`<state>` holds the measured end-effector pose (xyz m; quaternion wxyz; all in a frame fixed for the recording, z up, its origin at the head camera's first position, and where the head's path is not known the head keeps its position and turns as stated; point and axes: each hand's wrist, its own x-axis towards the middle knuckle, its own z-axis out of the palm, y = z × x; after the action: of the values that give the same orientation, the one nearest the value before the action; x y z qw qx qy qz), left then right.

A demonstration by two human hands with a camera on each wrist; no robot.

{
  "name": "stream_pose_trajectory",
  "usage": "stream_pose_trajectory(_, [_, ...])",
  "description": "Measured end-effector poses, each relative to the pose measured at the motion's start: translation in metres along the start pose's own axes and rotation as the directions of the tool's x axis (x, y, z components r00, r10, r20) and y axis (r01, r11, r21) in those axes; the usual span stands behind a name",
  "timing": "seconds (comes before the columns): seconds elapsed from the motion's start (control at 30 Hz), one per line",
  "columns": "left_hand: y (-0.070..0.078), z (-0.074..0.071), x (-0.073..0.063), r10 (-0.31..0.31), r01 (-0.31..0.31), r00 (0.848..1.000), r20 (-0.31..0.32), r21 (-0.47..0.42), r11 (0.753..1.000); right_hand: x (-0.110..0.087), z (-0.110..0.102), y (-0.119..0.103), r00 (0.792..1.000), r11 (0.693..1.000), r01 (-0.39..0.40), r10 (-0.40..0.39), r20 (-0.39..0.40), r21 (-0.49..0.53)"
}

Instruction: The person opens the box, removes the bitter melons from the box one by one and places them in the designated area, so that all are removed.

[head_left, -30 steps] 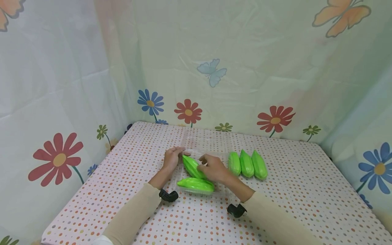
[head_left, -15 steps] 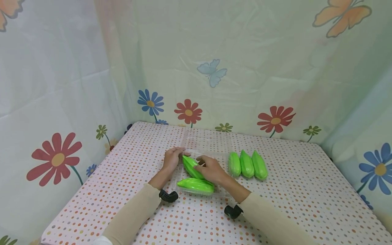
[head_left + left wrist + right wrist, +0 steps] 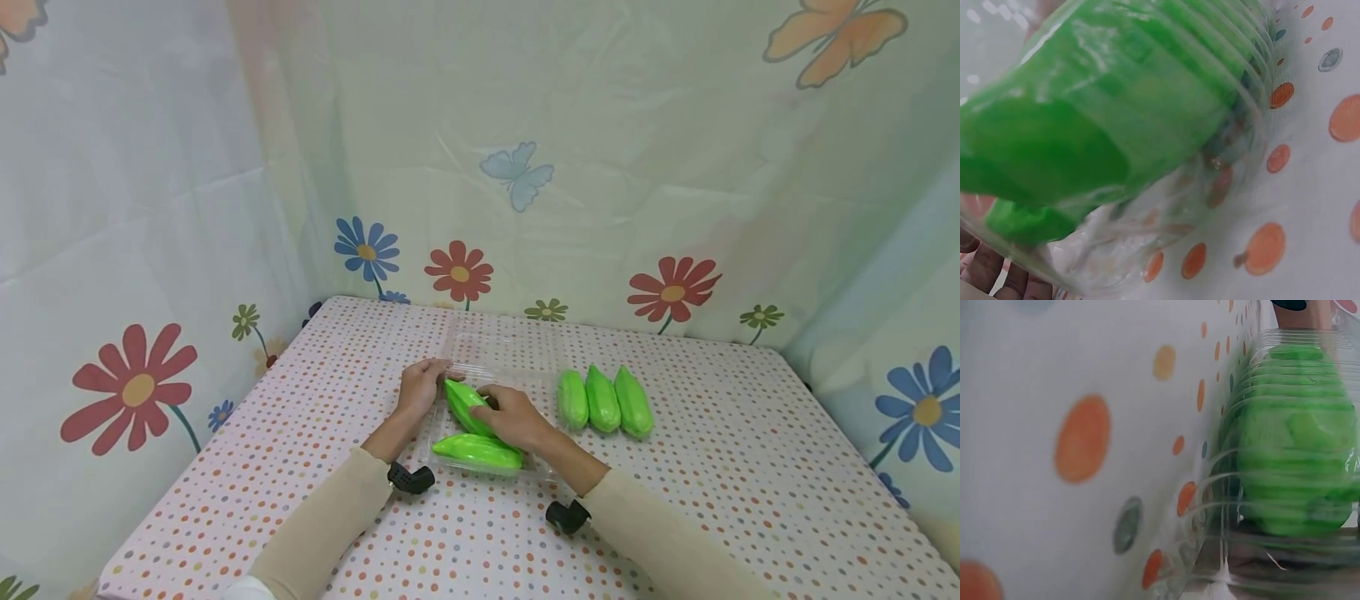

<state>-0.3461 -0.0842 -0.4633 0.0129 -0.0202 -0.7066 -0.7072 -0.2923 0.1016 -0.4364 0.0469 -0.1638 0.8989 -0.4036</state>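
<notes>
A clear plastic box [image 3: 552,475] with its lid [image 3: 506,337] folded back lies on the table. Across its front, inside, lies a green ridged, pointed toy vegetable [image 3: 478,451]; it also shows through the wall in both wrist views. Behind it a second green toy vegetable [image 3: 467,407] lies at a slant, tip towards the back left. My right hand [image 3: 517,419] grips this second one, thumb on its top, fingers behind it. My left hand [image 3: 420,387] holds the box's back left rim, beside the vegetable's tip. In the left wrist view, some fingers [image 3: 988,269] show at the lower left.
Just right of the box, three more green toy vegetables [image 3: 603,400] lie side by side. A dotted cloth covers the table [image 3: 750,467]. Flowered hangings [image 3: 570,242] stand close behind it and at both sides.
My right hand has shifted a little to the left along the slanted vegetable, and its thumb has settled farther over it. My left hand and the other vegetables have stayed put.
</notes>
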Motion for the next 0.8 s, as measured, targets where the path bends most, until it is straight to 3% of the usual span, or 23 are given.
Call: stream_pose_trajectory(0.8, [-0.0009, 0.0010, 0.0001, 0.004, -0.004, 1.000, -0.004, -0.011, 1.000, -0.0036, 0.0015, -0.0003, 0.998, 1.000, 0.025, -0.024, -0.055, 0.011])
